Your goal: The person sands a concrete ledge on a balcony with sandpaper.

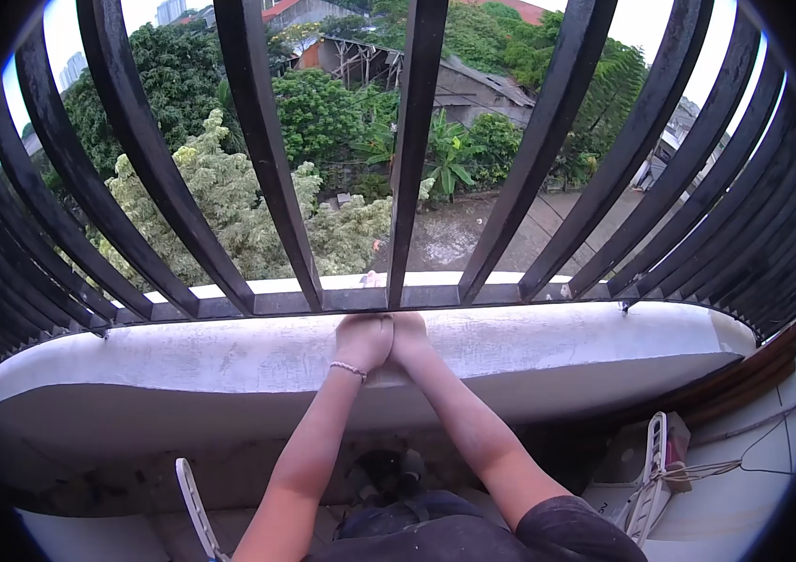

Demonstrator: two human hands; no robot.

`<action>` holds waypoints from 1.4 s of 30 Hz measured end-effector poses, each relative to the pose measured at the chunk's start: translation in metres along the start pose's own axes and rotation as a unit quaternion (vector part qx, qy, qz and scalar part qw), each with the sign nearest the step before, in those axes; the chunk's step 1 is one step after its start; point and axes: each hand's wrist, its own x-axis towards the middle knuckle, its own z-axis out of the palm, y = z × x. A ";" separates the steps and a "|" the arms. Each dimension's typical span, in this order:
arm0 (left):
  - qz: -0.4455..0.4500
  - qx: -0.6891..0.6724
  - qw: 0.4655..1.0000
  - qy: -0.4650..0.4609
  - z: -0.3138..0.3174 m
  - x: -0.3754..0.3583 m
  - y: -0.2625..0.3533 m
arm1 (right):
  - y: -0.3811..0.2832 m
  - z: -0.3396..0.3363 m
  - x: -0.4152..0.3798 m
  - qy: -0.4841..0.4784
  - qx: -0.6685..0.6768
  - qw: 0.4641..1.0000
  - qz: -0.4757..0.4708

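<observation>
My left hand and my right hand are pressed side by side on the white ledge, with both arms stretched forward. A beaded bracelet circles the left wrist. Both hands reach to the underside of the dark bottom rail, and the rail hides their fingers. Just beyond the rail, in line with the hands, a small pinkish patch shows; I cannot make out what it is. Whether either hand holds something is not visible.
Dark vertical bars rise from the rail, curving around both sides. At lower right are a white plastic frame, a cardboard box and loose cords. Another white plastic piece stands lower left. Trees and a shed lie below, outside.
</observation>
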 end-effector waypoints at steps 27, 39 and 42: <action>0.063 0.035 0.991 -0.109 0.020 0.004 0.057 | 0.065 -0.012 -0.028 0.016 -0.034 0.999 0.020; 0.055 -0.019 0.981 -0.186 0.038 0.012 0.091 | 0.099 -0.028 -0.054 -0.029 -0.087 0.995 0.028; 0.225 0.020 0.973 0.052 0.078 -0.059 0.077 | 0.093 -0.011 -0.106 0.184 -0.218 0.957 -0.052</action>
